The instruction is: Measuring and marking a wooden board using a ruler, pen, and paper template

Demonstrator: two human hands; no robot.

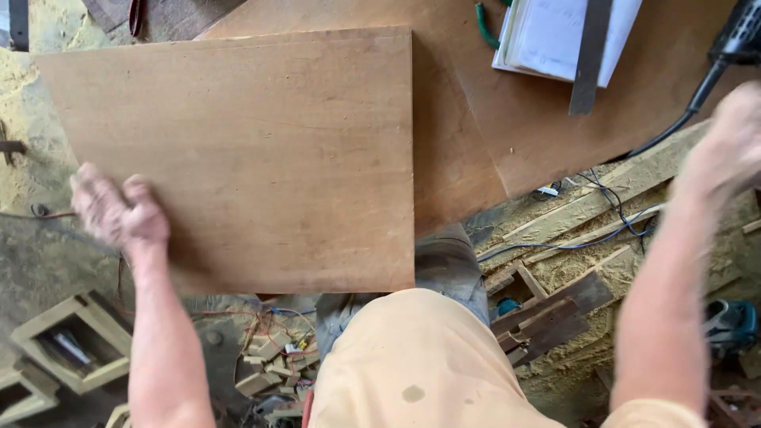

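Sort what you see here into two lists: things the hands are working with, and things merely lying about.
In use:
- plywood sheet, left hand on its left edge
- right hand, blurred, over the larger board

Lying about:
- papers
- metal ruler across them
- power tool with black cable
- wood offcuts
- small wooden frame
- sawdust

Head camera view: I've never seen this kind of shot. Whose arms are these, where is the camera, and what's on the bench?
The camera sits on the person's head, looking down, so both bare arms are their own. The left hand rests on the left edge of a loose plywood panel lying over a larger board. The right hand is blurred at the right, holding nothing visible. At the top lie white papers, a metal ruler and a black power tool. Below are sawdust, cables and wood offcuts.
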